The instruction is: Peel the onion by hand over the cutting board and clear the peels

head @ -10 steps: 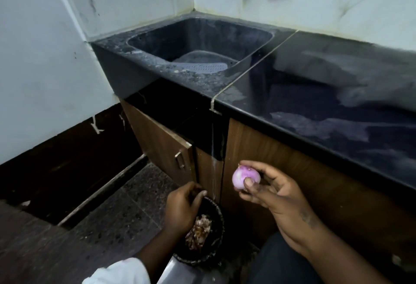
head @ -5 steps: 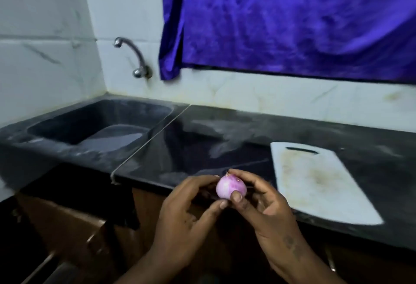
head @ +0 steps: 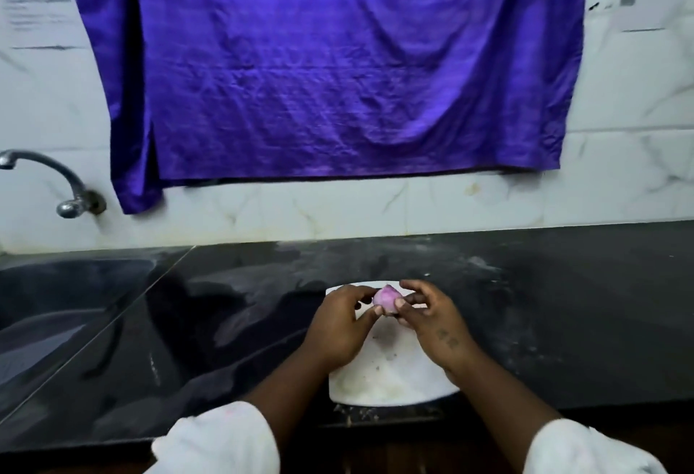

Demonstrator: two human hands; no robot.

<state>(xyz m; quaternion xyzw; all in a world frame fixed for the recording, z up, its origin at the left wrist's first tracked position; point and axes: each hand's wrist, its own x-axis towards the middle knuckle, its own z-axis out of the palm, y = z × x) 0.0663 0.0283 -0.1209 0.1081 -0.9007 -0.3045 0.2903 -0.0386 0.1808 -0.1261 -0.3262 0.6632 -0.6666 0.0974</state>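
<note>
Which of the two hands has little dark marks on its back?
The right hand, on the onion's right side. Small dark marks show near its wrist; the left hand shows none.

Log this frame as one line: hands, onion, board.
left hand: on onion | right hand: on onion | onion: pink, held over cutting board | board: only small bits visible

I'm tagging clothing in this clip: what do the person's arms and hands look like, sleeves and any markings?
Both hands are bare, with no gloves, rings or watch visible. The left hand and right hand come out of loose white sleeves, pushed up so the forearms are uncovered: left sleeve, right sleeve. A small dark marking, perhaps a tattoo, sits on the back of the right hand.
</note>
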